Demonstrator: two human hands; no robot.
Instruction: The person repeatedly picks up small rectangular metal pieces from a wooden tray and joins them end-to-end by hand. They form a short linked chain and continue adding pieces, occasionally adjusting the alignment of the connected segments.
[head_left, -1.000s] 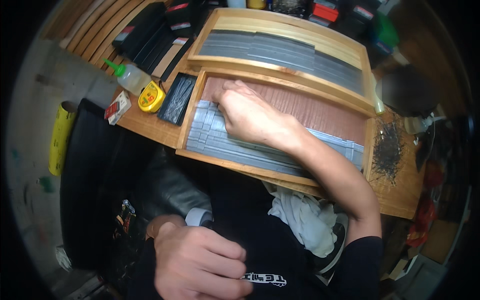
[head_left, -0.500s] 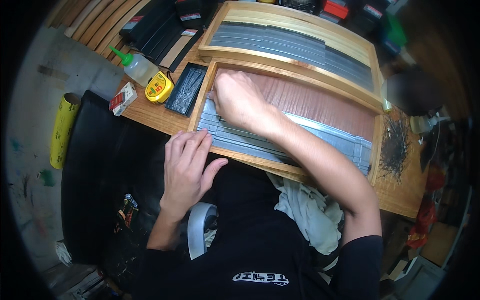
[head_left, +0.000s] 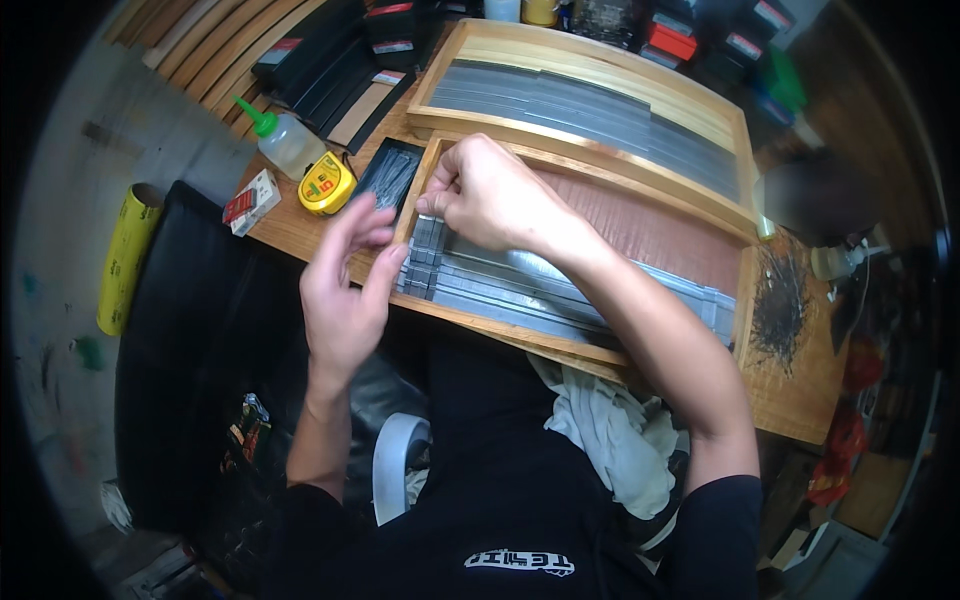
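My right hand [head_left: 490,195] reaches across a shallow wooden tray [head_left: 745,310] to its far left corner. Thumb and forefinger are pinched together low over the ends of short grey strips [head_left: 425,262]; whatever they grip is too small to make out. The short strips lie crosswise at the left end, over long grey strips [head_left: 520,290] that run along the near side. Behind them shows the tray's reddish-brown floor [head_left: 640,215]. Open, with fingers apart, my left hand [head_left: 345,290] hovers by the tray's left edge, thumb close to the rim.
Left of the tray stand a black box of thin metal pieces [head_left: 390,178], a yellow tape measure [head_left: 327,184], a green-capped bottle [head_left: 290,145] and a small carton [head_left: 252,203]. Behind lies a second wooden tray [head_left: 745,150] with grey strips. Dark thin scraps [head_left: 780,305] are heaped at right.
My left hand has lifted off the tray's near left corner and moved away with fingers spread. My right hand stays at the far left corner, its pinch now in sight. The view has shifted slightly.
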